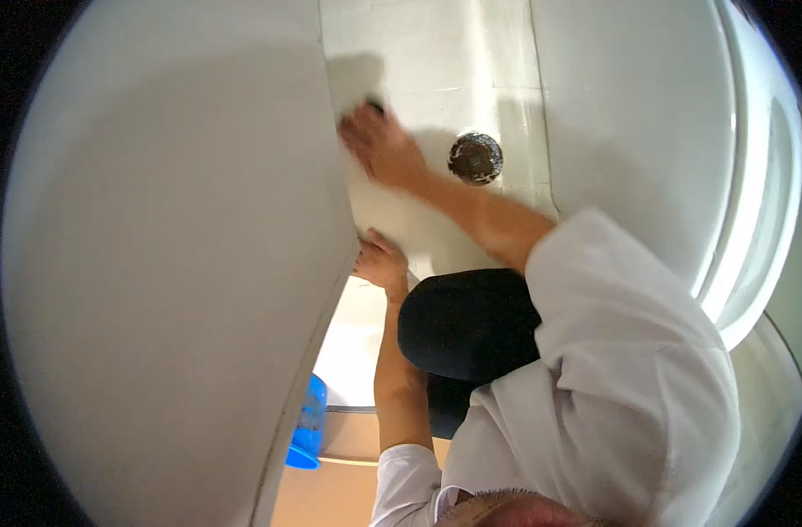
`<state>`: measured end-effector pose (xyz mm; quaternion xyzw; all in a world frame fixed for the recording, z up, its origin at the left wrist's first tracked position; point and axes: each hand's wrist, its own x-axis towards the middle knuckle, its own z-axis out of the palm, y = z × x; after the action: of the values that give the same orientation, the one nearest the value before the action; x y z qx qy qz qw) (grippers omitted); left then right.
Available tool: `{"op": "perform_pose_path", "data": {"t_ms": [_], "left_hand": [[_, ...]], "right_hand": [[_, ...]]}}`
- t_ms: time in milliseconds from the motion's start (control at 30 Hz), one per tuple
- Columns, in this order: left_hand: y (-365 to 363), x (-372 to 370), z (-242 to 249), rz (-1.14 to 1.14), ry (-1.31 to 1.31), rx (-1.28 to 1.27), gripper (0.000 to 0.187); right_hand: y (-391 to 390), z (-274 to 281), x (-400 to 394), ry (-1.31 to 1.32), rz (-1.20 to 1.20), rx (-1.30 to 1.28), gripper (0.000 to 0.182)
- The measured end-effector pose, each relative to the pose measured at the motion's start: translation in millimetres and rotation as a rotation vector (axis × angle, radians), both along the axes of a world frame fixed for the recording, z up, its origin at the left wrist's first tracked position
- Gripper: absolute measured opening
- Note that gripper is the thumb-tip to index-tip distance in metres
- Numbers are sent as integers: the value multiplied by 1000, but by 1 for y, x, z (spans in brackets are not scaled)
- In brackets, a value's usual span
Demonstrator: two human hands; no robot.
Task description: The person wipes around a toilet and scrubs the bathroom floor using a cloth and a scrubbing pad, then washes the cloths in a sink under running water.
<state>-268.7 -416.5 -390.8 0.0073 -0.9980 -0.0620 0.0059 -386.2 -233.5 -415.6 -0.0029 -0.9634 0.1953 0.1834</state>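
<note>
My right hand [379, 145], blurred by motion, is down by the pale tiled floor [427, 53], close to the edge of the large white panel [190, 246]. Its fingers are closed around a small dark thing [375, 106] that I cannot make out. Lower down, my left hand [381, 262] grips the lower edge of the same panel, with its thumb showing and its other fingers partly hidden. A round, dark, stained drain [475, 159] lies in the floor to the right of my right hand.
A big white rounded fixture [638, 132] stands along the right side. My dark-clothed knee [467, 316] is below my right forearm. A blue plastic container [309, 426] shows past the panel's edge at the lower left, near an orange-brown surface [330, 496].
</note>
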Motion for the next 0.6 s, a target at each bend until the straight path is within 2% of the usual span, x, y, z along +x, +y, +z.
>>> {"op": "perform_pose_path", "data": {"t_ms": [33,100,133,167,200,267,300,333,400,433,467,500,600], "left_hand": [[2,1,2,-3,-41,20,64],[5,4,7,11,-108,63,61],[13,6,10,23,-104,70,61],[15,6,12,22,-73,83,61],[15,6,11,24,-38,90,60],[16,5,7,18,-26,70,60],[14,6,5,14,-28,60,60],[14,8,8,30,-32,53,60],[17,6,15,74,-191,46,61],[19,3,7,54,-132,64,61],[13,3,2,40,-79,78,61],[16,2,9,33,-35,111,62],[14,1,16,69,-183,143,64]], "right_hand": [[9,9,23,-2,8,14,44],[22,19,53,-6,295,-62,41],[46,9,14,-105,187,-197,40],[85,2,-19,81,59,116,34],[126,0,-66,111,-114,34,27],[194,12,-133,-25,-302,133,33],[196,40,-132,-28,-326,39,33],[188,65,-120,-36,-348,-46,33],[135,18,-74,127,-323,45,24],[111,1,-37,188,-257,187,32],[73,9,9,49,-267,4,42],[49,30,49,-44,-308,-101,41],[102,33,42,-62,-376,-30,40]]}}
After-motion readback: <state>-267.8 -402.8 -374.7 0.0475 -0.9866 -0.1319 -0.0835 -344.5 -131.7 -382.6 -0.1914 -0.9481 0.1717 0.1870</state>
